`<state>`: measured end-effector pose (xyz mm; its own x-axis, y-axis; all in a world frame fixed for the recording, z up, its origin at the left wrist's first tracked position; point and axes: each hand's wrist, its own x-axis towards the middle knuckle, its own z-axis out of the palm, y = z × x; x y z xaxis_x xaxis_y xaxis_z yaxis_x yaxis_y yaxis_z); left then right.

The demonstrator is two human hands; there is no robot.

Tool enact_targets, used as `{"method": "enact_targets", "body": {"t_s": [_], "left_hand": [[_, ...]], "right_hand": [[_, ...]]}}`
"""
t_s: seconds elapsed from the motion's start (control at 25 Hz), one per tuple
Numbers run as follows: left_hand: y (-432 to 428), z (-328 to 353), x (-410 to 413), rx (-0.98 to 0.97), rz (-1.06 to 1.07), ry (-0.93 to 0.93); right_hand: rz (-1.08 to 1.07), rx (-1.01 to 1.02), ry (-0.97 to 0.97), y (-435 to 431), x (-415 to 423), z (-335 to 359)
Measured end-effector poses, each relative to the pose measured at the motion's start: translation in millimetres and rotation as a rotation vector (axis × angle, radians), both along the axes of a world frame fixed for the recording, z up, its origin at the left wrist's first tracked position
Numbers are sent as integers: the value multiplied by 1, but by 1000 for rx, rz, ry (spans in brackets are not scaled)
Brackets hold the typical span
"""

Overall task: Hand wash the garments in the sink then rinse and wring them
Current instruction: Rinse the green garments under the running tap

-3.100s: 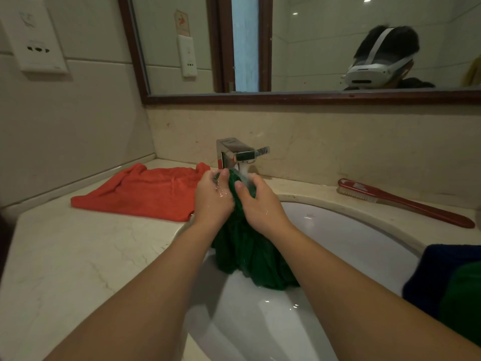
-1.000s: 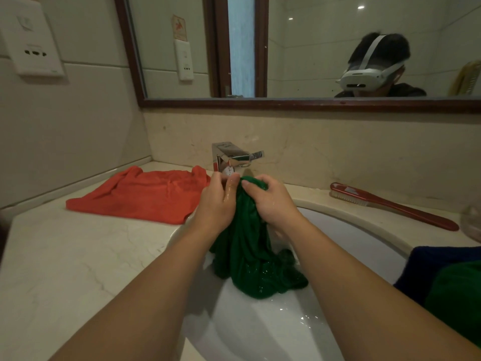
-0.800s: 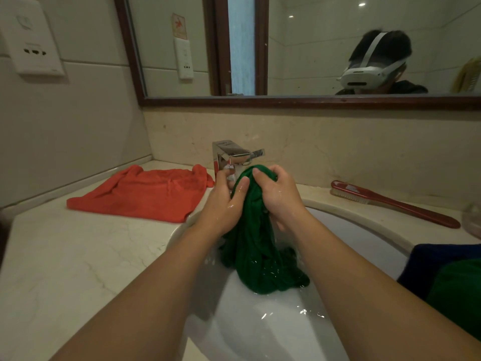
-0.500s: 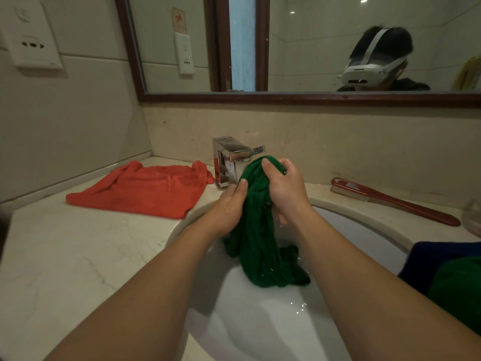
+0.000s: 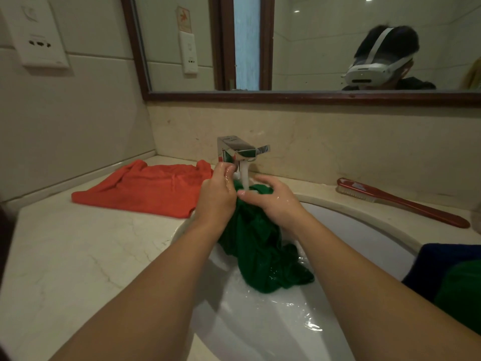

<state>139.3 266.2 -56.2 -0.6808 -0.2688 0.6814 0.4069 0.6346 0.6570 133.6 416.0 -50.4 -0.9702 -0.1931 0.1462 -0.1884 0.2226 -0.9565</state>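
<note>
A wet dark green garment [image 5: 263,254] hangs from both hands into the white sink [image 5: 364,230]. My left hand [image 5: 217,196] grips its top from the left, fingers curled, just under the chrome tap [image 5: 238,151]. My right hand [image 5: 270,200] holds the same bunched top from the right. Water runs from the tap onto the cloth between the two hands. The garment's lower end lies crumpled in the wet basin.
An orange garment [image 5: 148,187] lies flat on the marble counter [image 5: 65,256] to the left. A red long-handled brush [image 5: 398,201] lies at the back right. Dark blue cloth [image 5: 442,264] and green cloth [image 5: 460,293] sit on the right rim. A mirror hangs above.
My right hand has come down from the raised position and now meets my left hand under the tap. The garment's top sits lower, in the running water.
</note>
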Motion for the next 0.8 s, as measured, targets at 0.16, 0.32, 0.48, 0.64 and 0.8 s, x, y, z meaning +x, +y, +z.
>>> {"method": "enact_targets", "body": {"t_s": [0.16,0.32,0.48,0.64,0.8], "left_hand": [[1,3,3,-5,19,-38],[5,6,4,87,-83,-200],[15,-5,3,79,-353,-271],[24,-6,5,78,-372,-269],[20,0,4,112,-281,-249]], "right_hand": [[36,8,-15,-7,-2,0],[-112,-187,-32,-12,-5,3],[-196,-384,-92,-14,-8,5],[-176,-428,-92,-19,-5,6],[-221,-320,30,-11,-5,7]]}}
